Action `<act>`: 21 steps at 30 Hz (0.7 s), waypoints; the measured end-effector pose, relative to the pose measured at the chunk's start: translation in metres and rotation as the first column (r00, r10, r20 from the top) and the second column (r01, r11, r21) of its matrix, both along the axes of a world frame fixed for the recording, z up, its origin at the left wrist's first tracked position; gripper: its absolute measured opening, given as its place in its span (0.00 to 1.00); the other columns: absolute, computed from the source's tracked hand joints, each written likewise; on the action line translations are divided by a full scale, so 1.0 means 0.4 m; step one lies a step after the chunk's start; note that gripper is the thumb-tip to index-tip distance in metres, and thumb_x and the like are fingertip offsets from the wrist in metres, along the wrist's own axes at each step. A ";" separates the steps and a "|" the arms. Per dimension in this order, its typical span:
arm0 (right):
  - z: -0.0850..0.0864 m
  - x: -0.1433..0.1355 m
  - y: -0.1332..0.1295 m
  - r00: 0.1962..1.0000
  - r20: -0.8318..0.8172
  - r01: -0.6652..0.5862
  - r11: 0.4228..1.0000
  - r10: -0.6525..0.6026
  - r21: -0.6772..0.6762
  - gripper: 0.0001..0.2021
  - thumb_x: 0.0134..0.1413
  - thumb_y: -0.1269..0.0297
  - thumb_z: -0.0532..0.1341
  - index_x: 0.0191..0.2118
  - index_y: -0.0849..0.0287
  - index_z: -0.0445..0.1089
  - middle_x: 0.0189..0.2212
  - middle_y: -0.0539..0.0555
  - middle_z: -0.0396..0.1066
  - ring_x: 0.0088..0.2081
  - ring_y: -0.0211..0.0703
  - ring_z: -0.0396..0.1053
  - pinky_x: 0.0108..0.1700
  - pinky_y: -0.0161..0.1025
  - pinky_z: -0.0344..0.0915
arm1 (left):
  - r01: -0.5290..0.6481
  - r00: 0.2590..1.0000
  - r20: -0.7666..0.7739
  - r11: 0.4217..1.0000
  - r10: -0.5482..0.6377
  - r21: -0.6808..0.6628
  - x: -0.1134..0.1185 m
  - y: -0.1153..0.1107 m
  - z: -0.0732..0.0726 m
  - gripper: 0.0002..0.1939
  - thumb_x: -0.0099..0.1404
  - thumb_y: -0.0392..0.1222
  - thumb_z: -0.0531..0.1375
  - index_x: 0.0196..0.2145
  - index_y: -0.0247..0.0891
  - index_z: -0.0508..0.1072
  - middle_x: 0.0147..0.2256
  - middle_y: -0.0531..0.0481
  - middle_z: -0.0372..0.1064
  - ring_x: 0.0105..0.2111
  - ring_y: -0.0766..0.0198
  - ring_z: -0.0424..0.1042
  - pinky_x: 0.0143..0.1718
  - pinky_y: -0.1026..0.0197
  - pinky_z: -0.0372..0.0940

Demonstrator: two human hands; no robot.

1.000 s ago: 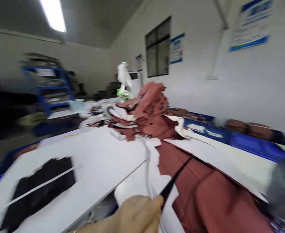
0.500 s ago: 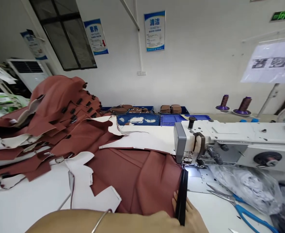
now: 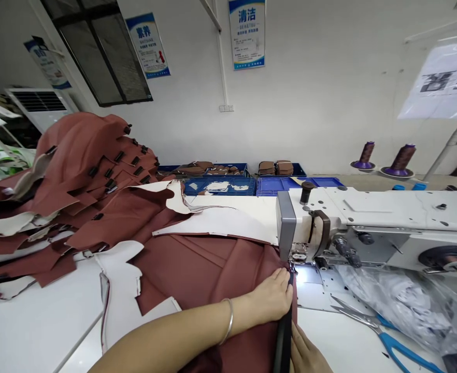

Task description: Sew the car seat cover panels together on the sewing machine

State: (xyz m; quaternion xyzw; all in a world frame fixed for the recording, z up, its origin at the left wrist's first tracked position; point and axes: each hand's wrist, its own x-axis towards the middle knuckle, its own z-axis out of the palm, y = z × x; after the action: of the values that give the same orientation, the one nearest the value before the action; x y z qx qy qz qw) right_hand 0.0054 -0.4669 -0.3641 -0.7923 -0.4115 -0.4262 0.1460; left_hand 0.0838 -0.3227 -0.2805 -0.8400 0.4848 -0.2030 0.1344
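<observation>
A reddish-brown leather piece [image 3: 189, 264] lies under the head of a white sewing machine [image 3: 376, 212]. Along its right edge runs a black strip [image 3: 283, 339], leading up to the lit needle area. My left hand [image 3: 273, 296], with a silver bangle on the wrist, is closed at the strip just in front of the needle, fingers together and bent over it. Lower down, my right hand [image 3: 306, 352] holds the strip's right side along the leather edge; its fingertips are partly hidden and the frame cuts off the rest.
Blue-handled scissors [image 3: 387, 331] lie open on the right, by a clear plastic bag [image 3: 411, 300]. A heap of clipped leather pieces [image 3: 84, 155] rises at left. Blue crates [image 3: 223, 186] stand behind the table, and two thread cones [image 3: 403, 158] stand above the machine.
My left hand has moved up and forward along the strip to near the needle. The right hand remains low beside the strip. The view has tilted down slightly.
</observation>
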 end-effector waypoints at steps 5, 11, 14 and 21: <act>0.020 0.012 -0.025 0.997 -0.035 -0.076 0.997 0.076 -0.008 0.18 0.56 0.77 0.48 0.48 0.63 0.69 0.35 0.57 0.73 0.42 0.47 0.71 0.45 0.42 0.69 | -0.104 0.992 -0.077 0.994 0.101 -0.036 -0.005 -0.027 0.004 0.15 0.65 0.35 0.49 0.45 0.21 0.68 0.48 0.26 0.65 0.51 0.50 0.65 0.52 0.51 0.58; 0.039 0.017 -0.038 0.999 0.008 -0.035 0.999 0.035 -0.035 0.21 0.58 0.78 0.45 0.53 0.63 0.65 0.34 0.55 0.73 0.40 0.42 0.71 0.48 0.37 0.66 | -0.112 0.992 -0.056 0.992 0.109 -0.054 0.001 -0.039 -0.038 0.16 0.65 0.35 0.49 0.47 0.21 0.66 0.48 0.24 0.65 0.51 0.46 0.66 0.50 0.49 0.61; 0.054 0.020 -0.036 0.999 0.015 -0.036 0.999 0.036 -0.009 0.21 0.58 0.80 0.45 0.51 0.62 0.66 0.32 0.53 0.73 0.37 0.41 0.71 0.46 0.37 0.67 | -0.123 0.992 -0.050 0.991 0.120 -0.057 0.003 -0.044 -0.052 0.17 0.64 0.34 0.49 0.47 0.21 0.65 0.48 0.23 0.64 0.51 0.45 0.66 0.50 0.48 0.61; 0.005 0.026 -0.026 0.999 -0.028 -0.040 0.999 0.040 -0.021 0.21 0.53 0.80 0.50 0.49 0.57 0.68 0.32 0.53 0.73 0.38 0.46 0.71 0.44 0.43 0.71 | -0.171 0.983 0.038 0.977 0.177 -0.125 0.005 -0.058 -0.075 0.16 0.64 0.33 0.48 0.47 0.22 0.65 0.47 0.25 0.66 0.50 0.45 0.66 0.48 0.49 0.62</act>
State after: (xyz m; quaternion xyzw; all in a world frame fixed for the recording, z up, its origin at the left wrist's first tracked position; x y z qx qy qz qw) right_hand 0.0160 -0.4773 -0.3620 -0.7913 -0.4299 -0.4077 0.1514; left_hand 0.0859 -0.3460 -0.3103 -0.8807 0.3927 -0.2400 0.1124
